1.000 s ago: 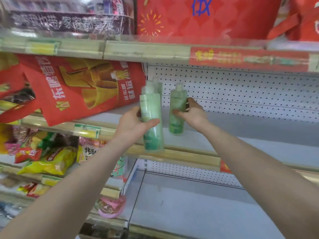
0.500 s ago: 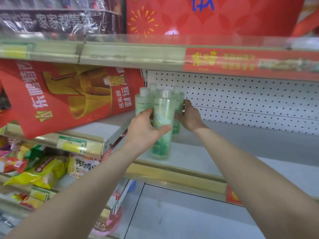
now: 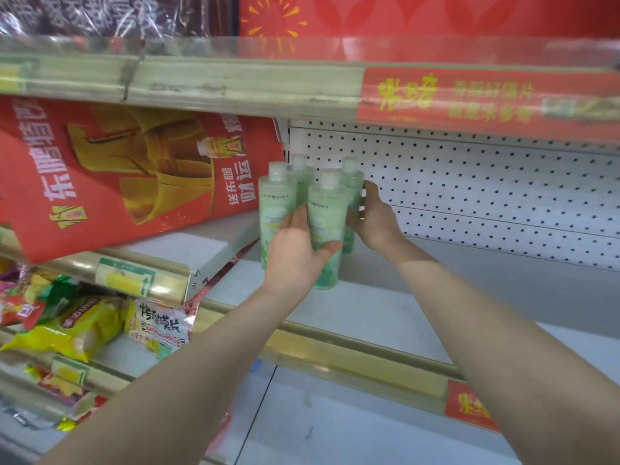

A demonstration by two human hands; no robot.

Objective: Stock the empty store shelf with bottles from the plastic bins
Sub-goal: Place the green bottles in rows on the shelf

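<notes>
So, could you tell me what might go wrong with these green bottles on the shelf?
The left hand grips the front bottle with fingers squeezed against the neighbouring bottle; drawing them out could topple either. The right hand holds the rear bottle tight in the cluster, so a nudge might knock the tall, narrow bottles over towards the shelf edge.

1 wide-angle view, worn on the person's head, faces forward and slightly down into the white shelf (image 3: 385, 317) from close by (straight rails bow toward the frame edges). The left hand (image 3: 295, 253) and right hand (image 3: 375, 219) meet near center; the upper rail (image 3: 235, 85) spans the top.
</notes>
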